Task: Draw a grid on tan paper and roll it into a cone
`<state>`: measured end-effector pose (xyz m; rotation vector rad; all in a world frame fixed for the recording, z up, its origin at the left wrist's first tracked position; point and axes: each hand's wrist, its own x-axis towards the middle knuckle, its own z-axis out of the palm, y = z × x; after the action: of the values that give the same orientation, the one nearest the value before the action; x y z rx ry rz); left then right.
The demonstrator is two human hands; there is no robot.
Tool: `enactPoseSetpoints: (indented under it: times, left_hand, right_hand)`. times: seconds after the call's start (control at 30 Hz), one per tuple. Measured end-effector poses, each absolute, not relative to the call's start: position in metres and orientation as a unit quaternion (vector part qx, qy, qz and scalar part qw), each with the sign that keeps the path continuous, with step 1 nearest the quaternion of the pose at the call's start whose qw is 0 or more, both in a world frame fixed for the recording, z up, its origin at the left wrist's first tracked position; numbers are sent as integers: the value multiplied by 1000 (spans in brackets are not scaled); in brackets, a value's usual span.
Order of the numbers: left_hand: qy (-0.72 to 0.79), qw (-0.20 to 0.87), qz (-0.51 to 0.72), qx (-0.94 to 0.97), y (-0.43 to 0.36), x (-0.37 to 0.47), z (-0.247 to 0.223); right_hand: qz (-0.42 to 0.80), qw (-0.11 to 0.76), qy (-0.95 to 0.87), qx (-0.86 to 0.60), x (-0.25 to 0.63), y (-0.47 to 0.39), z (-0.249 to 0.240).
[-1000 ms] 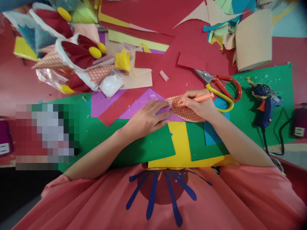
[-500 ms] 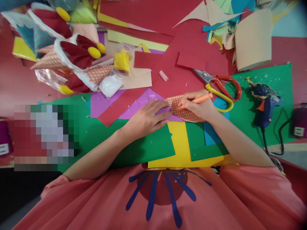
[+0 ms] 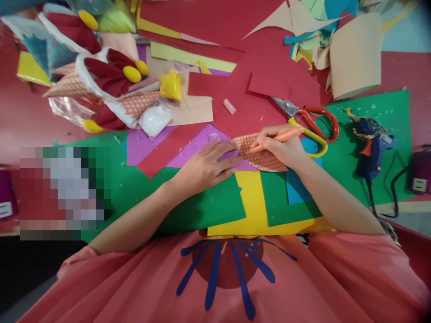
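An orange marker [image 3: 284, 136] is gripped in my right hand [image 3: 282, 146], its tip down on a piece of orange-and-cream checked paper [image 3: 267, 160]. My left hand [image 3: 210, 163] lies flat with fingers stretched out, its fingertips at the left edge of that checked piece. Under both are purple paper [image 3: 188, 154] and green sheets [image 3: 215, 204]. Just beyond my right hand lie scissors [image 3: 311, 121] with one red and one yellow handle. A small pale pink stub [image 3: 230, 106] rests on the red paper above.
Paper cones with white trim [image 3: 101, 85] and yellow ovals crowd the far left. At the right lies a blue glue gun [image 3: 370, 152] with its cord. A beige paper cylinder [image 3: 357, 58] stands at the back right among scraps. A pixelated patch hides the left side.
My right hand and the marker have shifted slightly right, the marker tip sliding a little left and lying flatter over the checked paper. My left hand stays put.
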<state>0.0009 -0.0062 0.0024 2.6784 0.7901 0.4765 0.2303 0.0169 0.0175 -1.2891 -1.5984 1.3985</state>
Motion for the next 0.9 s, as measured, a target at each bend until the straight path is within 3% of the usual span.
enactPoseSetpoints:
  times: [0.13,0.9]
  left_hand:
    - [280,163,159,933,-6,1,2]
    - [284,166,176,928,-5,2,2]
  right_hand:
    - [502,357,-609,-499,230,17,16]
    - [487,319,-647,-492,232,16,10]
